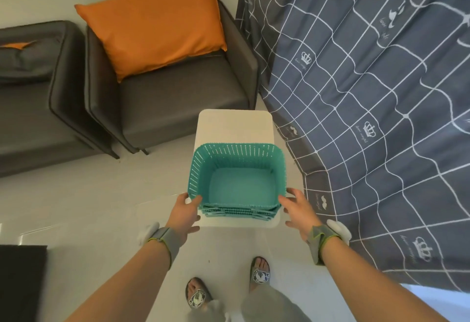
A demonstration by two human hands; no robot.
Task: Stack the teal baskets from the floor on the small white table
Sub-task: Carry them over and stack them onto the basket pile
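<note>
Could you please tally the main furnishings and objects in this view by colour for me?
Teal: 1 stack of baskets (separate basket count unclear)
White: 1 small table
Orange: 2 cushions, one full, one partly seen
Dark grey: 2 armchairs
Blue-grey: 1 checked cloth
Total: 7

both arms extended, left hand (183,213) and right hand (298,213) open

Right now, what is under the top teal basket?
Rims of more nested teal baskets show beneath the top teal basket, resting on the small white table. Their interiors and exact count are covered.
</note>
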